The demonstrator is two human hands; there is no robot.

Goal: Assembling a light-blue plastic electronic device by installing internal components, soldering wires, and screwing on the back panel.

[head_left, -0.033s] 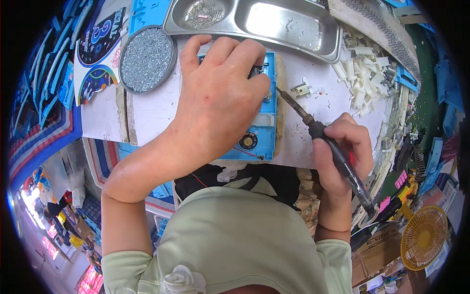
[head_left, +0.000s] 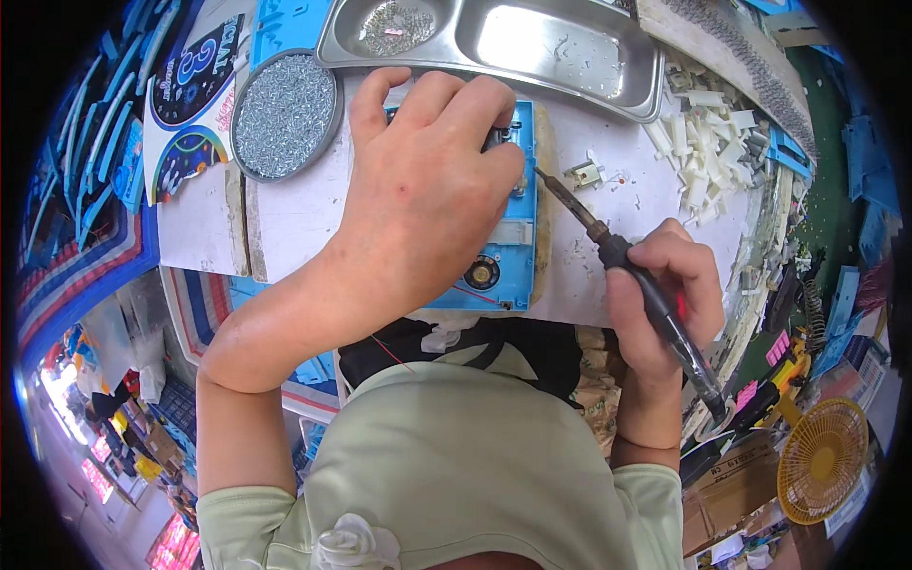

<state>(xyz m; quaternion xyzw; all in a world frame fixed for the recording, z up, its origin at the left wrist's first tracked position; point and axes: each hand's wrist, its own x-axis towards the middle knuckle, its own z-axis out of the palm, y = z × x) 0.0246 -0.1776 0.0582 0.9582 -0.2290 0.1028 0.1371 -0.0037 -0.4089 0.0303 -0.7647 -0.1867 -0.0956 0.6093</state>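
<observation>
In the head view, we have our left hand (head_left: 432, 180) spread palm-down over a blue plastic housing (head_left: 516, 271), its fingers bent toward the upper part; the hand hides their contact, so we cannot tell whether they are clamped on anything. The housing lies on the white table (head_left: 304, 214) in front of our body, a tan edge (head_left: 543, 214) showing along its right side. A round black speaker (head_left: 482, 273) sits in its lower part, with a thin red wire beside it.

Our right hand (head_left: 703, 293) is closed around the dark handle of a soldering iron (head_left: 655, 301), thumb and fingers gripping it from either side. The iron slants up to the left, its tip just beside our left thumb at the housing's right edge; whether it touches, we cannot tell.

Near the tip lies a small metal-and-white component (head_left: 586, 174). White plastic pieces (head_left: 703, 142) are heaped farther right, a round dish (head_left: 237, 142) of small metal parts stands to the left, and a steel compartment tray (head_left: 456, 38) lies beyond our left hand.
</observation>
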